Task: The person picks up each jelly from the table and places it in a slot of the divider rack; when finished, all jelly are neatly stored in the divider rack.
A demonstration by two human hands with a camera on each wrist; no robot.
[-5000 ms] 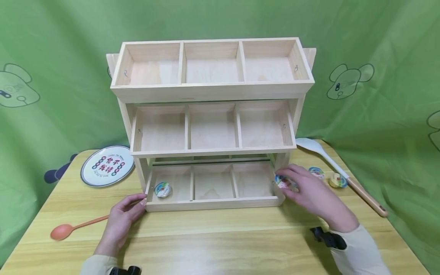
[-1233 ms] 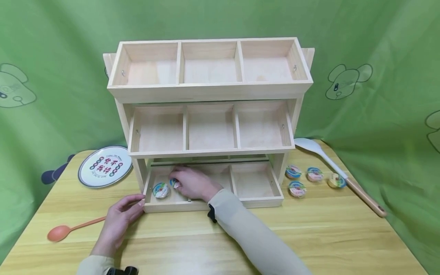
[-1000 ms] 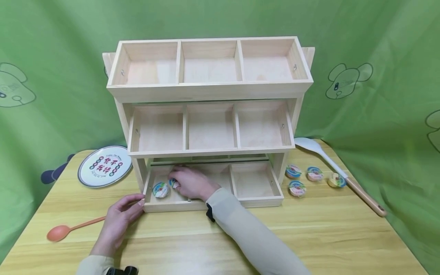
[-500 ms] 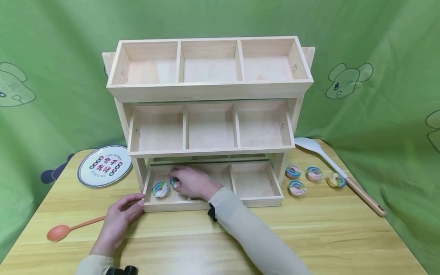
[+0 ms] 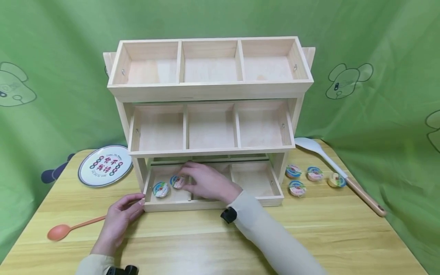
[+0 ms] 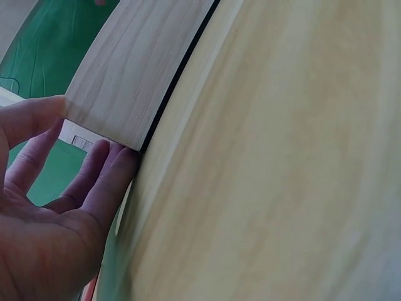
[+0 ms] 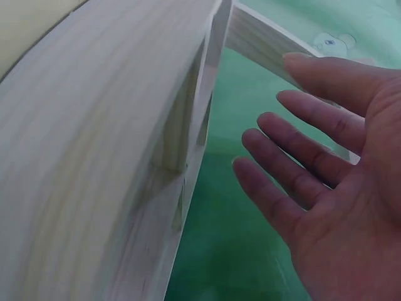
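A three-tier wooden rack (image 5: 213,91) stands in the middle of the table. Two small jelly cups with printed lids sit in the left compartment of its bottom tray (image 5: 220,204): one cup (image 5: 160,189) to the left, another cup (image 5: 177,181) right by the fingertips of my right hand (image 5: 211,183). That hand hovers over the middle compartment; in the right wrist view its spread fingers (image 7: 276,188) hold nothing. My left hand (image 5: 120,219) grips the left front corner of the bottom tray, fingertips (image 6: 109,182) against its end in the left wrist view.
Several more jelly cups (image 5: 297,189) lie right of the rack, beside a white spatula-like utensil (image 5: 340,168) with a wooden handle. A printed plate (image 5: 105,166) lies to the left, an orange spoon (image 5: 59,232) in front of it. Green cloth (image 5: 371,34) hangs behind.
My right hand brought a second jelly cup from the right side into the bottom-left compartment, let it go, and has now drawn back rightwards. My left hand has stayed at the tray corner.
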